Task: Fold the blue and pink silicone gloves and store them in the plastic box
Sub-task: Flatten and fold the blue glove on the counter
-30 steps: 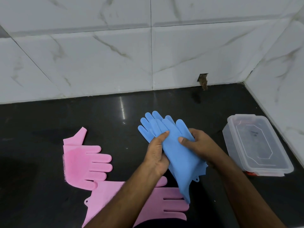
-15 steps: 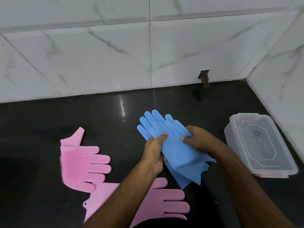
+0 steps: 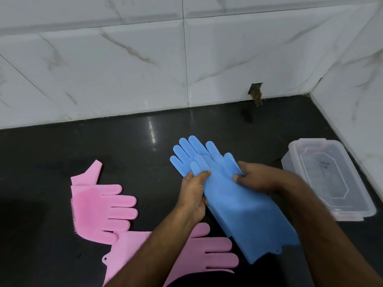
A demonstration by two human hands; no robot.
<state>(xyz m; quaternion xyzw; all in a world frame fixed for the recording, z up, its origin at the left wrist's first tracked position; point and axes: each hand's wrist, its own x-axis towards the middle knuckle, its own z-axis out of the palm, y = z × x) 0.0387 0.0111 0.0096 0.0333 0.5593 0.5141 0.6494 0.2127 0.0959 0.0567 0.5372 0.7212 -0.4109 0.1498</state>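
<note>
On the left of the dark counter (image 3: 51,255) we see two pink silicone gloves (image 3: 99,206) lying flat and overlapping, one showing a patch of scrubbing bristles on its palm, both unfolded. At the centre our left hand (image 3: 193,195) pinches one side of the stacked blue silicone gloves (image 3: 234,206), and our right hand (image 3: 257,180) is closed on the opposite edge. A moment ago the cuffs hung lower and bunched; now the pair is stretched out straighter, fingers pointing toward the tiled wall and scalloped cuffs toward us, so the pair looks aligned and ready for its first fold. The gloves look smooth, floppy and matte. On the right, near the corner, stands the clear plastic box (image 3: 331,179), with its lid seemingly still on and no glove inside.
</note>
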